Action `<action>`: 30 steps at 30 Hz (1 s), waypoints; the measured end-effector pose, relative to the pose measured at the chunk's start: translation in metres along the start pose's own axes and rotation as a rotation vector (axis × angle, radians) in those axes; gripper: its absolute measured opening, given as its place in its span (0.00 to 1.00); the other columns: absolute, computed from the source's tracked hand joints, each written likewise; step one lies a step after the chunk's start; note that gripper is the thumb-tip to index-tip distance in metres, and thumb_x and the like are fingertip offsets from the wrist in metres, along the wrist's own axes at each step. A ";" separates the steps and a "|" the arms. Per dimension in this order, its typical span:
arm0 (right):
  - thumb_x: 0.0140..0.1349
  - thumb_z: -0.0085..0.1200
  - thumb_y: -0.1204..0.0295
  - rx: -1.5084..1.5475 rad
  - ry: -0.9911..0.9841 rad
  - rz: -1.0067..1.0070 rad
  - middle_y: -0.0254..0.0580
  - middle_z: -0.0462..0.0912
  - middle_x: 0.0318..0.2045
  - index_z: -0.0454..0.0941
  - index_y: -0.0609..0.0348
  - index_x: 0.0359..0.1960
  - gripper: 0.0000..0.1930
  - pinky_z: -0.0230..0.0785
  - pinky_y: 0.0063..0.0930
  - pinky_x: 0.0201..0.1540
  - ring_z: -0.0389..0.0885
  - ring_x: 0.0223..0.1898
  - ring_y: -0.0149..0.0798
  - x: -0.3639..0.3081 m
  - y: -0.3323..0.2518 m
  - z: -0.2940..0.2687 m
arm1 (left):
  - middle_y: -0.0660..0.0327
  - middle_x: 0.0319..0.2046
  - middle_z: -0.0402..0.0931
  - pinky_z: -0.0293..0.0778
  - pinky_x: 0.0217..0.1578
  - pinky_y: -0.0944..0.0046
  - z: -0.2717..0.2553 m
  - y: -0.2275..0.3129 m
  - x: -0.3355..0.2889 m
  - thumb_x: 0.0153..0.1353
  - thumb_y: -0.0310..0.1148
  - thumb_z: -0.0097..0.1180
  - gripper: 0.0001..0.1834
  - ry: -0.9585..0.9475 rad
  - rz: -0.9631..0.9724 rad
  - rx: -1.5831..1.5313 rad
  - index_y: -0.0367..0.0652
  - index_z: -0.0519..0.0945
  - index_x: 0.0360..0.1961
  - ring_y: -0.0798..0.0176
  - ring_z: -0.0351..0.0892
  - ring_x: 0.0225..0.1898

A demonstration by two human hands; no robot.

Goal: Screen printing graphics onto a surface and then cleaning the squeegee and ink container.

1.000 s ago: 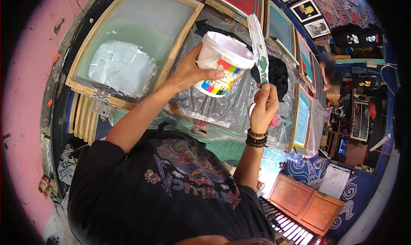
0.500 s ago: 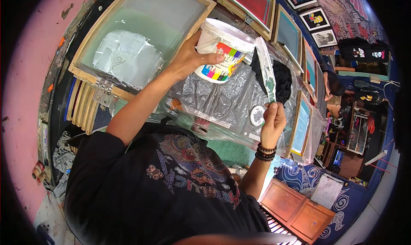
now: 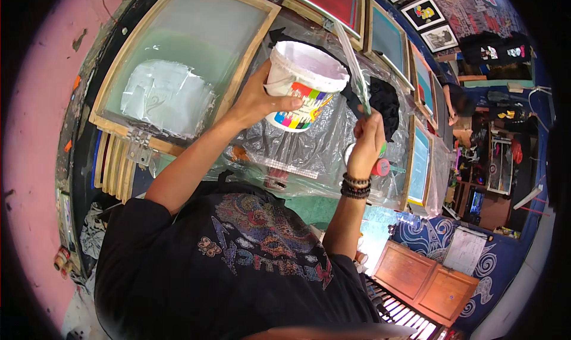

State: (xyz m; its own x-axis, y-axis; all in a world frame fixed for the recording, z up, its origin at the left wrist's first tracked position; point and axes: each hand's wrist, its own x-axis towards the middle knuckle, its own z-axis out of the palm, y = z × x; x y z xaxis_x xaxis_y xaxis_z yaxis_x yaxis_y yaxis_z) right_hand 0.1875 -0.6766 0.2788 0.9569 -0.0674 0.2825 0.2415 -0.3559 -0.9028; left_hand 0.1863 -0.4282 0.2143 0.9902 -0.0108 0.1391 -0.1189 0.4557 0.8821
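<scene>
My left hand (image 3: 257, 102) grips a white plastic bucket (image 3: 306, 72) by its side, thumb across the multicoloured label. The bucket tilts a little; pale paint or ink coats its rim and inner wall, but its bottom is hidden. In my closed right hand (image 3: 369, 137) is a long flat stick (image 3: 353, 59), smeared white and pointing up and away. The stick stands just right of the bucket's rim, apart from it. To the left lies a big wood-framed printing screen (image 3: 178, 40) with a white smeared patch (image 3: 163, 96) on its mesh.
Clear plastic sheeting (image 3: 262, 150) covers the table under the bucket. Black cloth (image 3: 383, 102) lies beyond my right hand, and a red round lid (image 3: 380, 167) beside it. Smaller framed screens (image 3: 386, 34) line the far side. Another person (image 3: 455, 99) is at the back right.
My right hand has moved away from me with the stick, whose far end now reaches past the bucket's rim. The red lid has come into view. My left hand still holds the bucket.
</scene>
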 end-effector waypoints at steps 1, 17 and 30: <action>0.81 0.39 0.57 0.056 -0.008 0.014 0.23 0.61 0.23 0.81 0.64 0.47 0.23 0.49 0.21 0.29 0.57 0.25 0.22 0.004 -0.003 0.006 | 0.47 0.61 0.75 0.70 0.64 0.56 0.000 0.001 -0.001 0.45 0.42 0.82 0.58 -0.008 -0.002 0.002 0.28 0.60 0.70 0.54 0.76 0.62; 0.78 0.47 0.65 0.497 -0.377 0.354 0.24 0.62 0.26 0.74 0.63 0.51 0.13 0.53 0.19 0.31 0.59 0.28 0.22 0.014 -0.009 0.000 | 0.52 0.63 0.72 0.67 0.67 0.55 -0.021 0.005 -0.002 0.40 0.39 0.85 0.62 -0.065 0.147 0.032 0.33 0.59 0.73 0.56 0.72 0.65; 0.77 0.49 0.71 0.271 -0.423 0.429 0.24 0.64 0.24 0.76 0.70 0.54 0.13 0.50 0.19 0.28 0.57 0.25 0.21 0.021 0.006 -0.075 | 0.51 0.63 0.73 0.67 0.67 0.54 -0.039 0.000 -0.005 0.37 0.42 0.86 0.64 -0.032 0.167 0.132 0.34 0.61 0.72 0.54 0.72 0.65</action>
State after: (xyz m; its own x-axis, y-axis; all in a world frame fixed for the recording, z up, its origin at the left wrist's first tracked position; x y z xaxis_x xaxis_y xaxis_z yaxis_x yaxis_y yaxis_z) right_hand 0.1969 -0.7499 0.3039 0.9450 0.2405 -0.2218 -0.1957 -0.1279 -0.9723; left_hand 0.1839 -0.3938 0.1957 0.9533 0.0258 0.3010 -0.2921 0.3335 0.8964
